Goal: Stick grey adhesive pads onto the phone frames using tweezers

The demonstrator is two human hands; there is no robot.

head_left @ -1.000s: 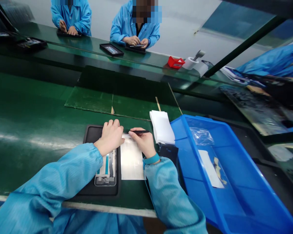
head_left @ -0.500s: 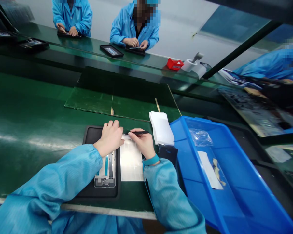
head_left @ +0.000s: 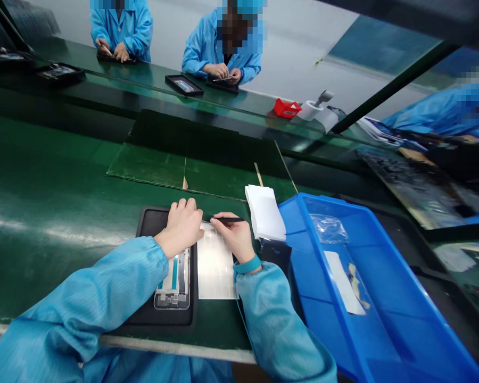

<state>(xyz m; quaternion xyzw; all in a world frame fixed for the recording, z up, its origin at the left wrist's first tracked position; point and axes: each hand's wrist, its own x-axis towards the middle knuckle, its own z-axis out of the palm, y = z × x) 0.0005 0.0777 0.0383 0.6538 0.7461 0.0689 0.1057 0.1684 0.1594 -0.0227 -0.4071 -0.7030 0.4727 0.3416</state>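
Note:
My right hand (head_left: pixel 236 236) is closed in a pinch round black tweezers (head_left: pixel 229 219), whose tip points left at the top edge of a pale, shiny sheet of stickers (head_left: pixel 216 271). My left hand (head_left: pixel 182 226) is closed, its fingers bent over and its thumb at the sheet's upper left corner. What those fingers grip, if anything, is hidden. Under that hand and wrist, an opened phone (head_left: pixel 172 299) with a blue-green strip lies in a black tray (head_left: pixel 143 219). The phone's upper part is covered by my hand. A blue wrist strap (head_left: pixel 248 264) circles my right wrist.
A blue bin (head_left: pixel 383 287) stands at the right, holding a clear bag and a paper strip. Beside it lie white papers (head_left: pixel 264 213) on a dark box (head_left: pixel 275 250). Across the bench, two people in blue coats handle items over trays near a red box (head_left: pixel 287 108).
The view has shifted slightly. Both my hands, the tweezers and the sheet keep nearly the same positions relative to each other.

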